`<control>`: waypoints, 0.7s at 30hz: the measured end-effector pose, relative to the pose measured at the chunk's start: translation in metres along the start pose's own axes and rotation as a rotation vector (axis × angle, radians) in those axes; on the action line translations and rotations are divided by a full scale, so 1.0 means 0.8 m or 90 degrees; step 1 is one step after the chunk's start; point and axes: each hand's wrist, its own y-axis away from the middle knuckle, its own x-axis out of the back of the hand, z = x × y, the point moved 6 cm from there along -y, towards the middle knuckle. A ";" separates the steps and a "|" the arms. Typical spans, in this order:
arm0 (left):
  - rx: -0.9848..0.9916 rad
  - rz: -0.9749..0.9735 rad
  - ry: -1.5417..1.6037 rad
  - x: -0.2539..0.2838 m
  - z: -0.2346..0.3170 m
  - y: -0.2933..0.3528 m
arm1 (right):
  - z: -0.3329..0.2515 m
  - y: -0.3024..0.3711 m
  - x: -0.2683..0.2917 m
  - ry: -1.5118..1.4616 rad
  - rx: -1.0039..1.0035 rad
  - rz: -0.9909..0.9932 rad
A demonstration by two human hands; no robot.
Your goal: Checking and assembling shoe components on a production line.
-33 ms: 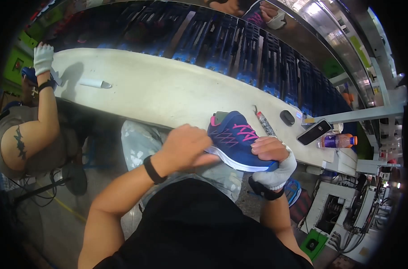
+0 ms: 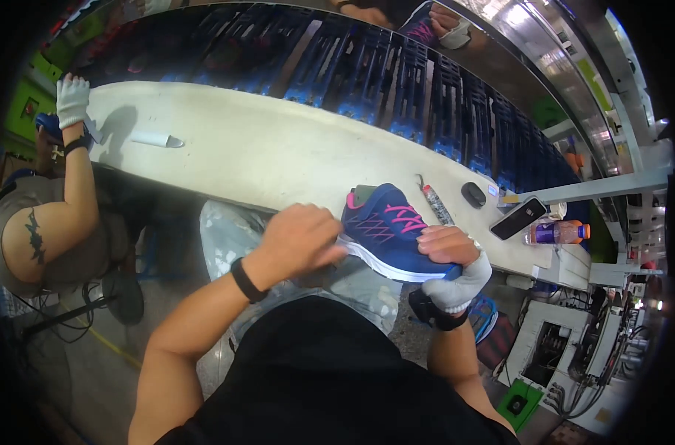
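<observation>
A dark blue sneaker (image 2: pixel 385 226) with pink laces, a pink collar edge and a white sole is held over my lap, by the bench edge. Its toe points right, and a grey-green piece fills the shoe's opening. My right hand (image 2: pixel 454 263), in a white glove with bare fingertips, grips the toe from above. Beside the heel is my left hand (image 2: pixel 296 241), bare with a dark wristband, its fingers curled closed. Whatever it may hold is hidden, and I cannot tell whether it touches the sole.
Along the white bench (image 2: pixel 241 141) lie a white tube-shaped tool (image 2: pixel 157 139), a patterned pen-like tool (image 2: pixel 437 205), a black case (image 2: pixel 474 195), a phone (image 2: pixel 518 218) and a bottle (image 2: pixel 558 233). A slatted blue conveyor (image 2: pixel 337 74) runs behind. At left, a co-worker's gloved hand (image 2: pixel 72 100) is near another blue shoe.
My left hand has shifted slightly left, away from the sneaker's heel. The sneaker and my right hand stay almost where they were.
</observation>
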 end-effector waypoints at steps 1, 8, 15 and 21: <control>-0.004 0.002 -0.003 0.012 0.002 -0.001 | 0.002 0.003 -0.006 0.002 0.005 0.002; -0.195 0.101 -0.107 0.138 0.009 -0.019 | 0.118 0.036 -0.021 -0.212 -0.401 0.360; 0.023 -0.069 0.023 0.131 -0.009 -0.079 | 0.099 -0.051 -0.106 -0.260 -0.207 -0.157; 0.100 -0.080 0.075 0.131 -0.014 -0.116 | 0.094 -0.102 -0.115 -0.220 -0.200 -0.048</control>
